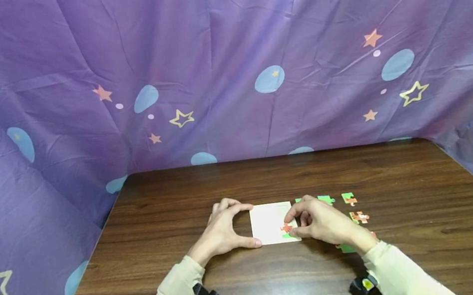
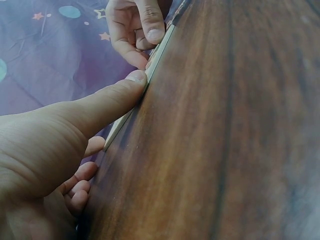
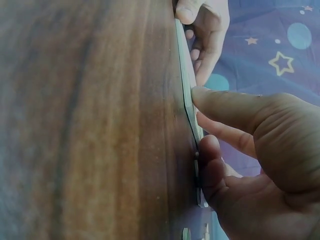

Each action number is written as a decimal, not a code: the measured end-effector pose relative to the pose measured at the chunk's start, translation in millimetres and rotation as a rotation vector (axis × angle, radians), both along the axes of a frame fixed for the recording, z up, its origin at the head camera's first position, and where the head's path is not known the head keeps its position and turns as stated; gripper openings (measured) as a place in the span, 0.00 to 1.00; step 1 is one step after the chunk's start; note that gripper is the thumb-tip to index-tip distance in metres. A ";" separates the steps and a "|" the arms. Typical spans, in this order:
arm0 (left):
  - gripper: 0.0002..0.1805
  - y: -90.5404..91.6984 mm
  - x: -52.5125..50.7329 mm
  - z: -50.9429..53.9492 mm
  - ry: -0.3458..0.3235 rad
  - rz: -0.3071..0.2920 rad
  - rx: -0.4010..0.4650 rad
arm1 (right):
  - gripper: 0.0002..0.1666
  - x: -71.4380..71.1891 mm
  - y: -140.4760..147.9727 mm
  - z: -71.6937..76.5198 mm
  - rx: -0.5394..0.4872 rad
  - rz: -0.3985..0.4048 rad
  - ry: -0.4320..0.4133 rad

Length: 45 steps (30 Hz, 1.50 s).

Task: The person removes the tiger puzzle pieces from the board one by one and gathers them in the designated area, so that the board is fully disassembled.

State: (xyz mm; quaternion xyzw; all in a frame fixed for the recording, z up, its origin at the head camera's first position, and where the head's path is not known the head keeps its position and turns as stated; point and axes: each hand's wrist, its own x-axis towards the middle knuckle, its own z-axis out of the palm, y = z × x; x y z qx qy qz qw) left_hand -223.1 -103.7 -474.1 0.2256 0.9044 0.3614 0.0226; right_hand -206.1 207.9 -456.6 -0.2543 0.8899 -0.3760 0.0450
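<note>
A flat white puzzle board [image 1: 267, 224] lies on the wooden table. My left hand [image 1: 222, 227] holds its left side, thumb at the near corner and index finger at the far corner. In the left wrist view the thumb [image 2: 112, 102] of that hand presses on the board's edge. Over the board's right part, my right hand [image 1: 319, 219] pinches a red and green puzzle piece [image 1: 286, 229] at the near right corner. The right wrist view shows the right thumb [image 3: 225, 105] on the board's rim; the piece is hidden there.
More puzzle pieces lie to the right: a green one [image 1: 326, 199], a green and orange one [image 1: 349, 198], and an orange and white one [image 1: 360, 217]. Another green piece [image 1: 347, 248] is partly under the right wrist. A purple curtain [image 1: 216, 69] hangs behind the table [image 1: 170, 192].
</note>
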 end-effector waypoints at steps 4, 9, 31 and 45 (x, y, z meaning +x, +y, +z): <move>0.52 0.5 0.0 0.0 0.000 0.003 -0.002 | 0.14 1.3 -0.9 1.1 0.019 -0.011 0.012; 0.52 0.7 1.2 0.8 -0.005 0.005 -0.002 | 0.17 3.0 -2.1 2.1 0.044 -0.032 0.012; 0.52 0.9 -0.1 -0.7 0.004 0.006 0.000 | 0.20 1.8 -10.3 2.9 0.066 -0.019 0.019; 0.52 0.7 -0.2 -2.2 0.017 0.004 0.003 | 0.20 1.4 -10.6 2.3 -0.002 0.009 -0.018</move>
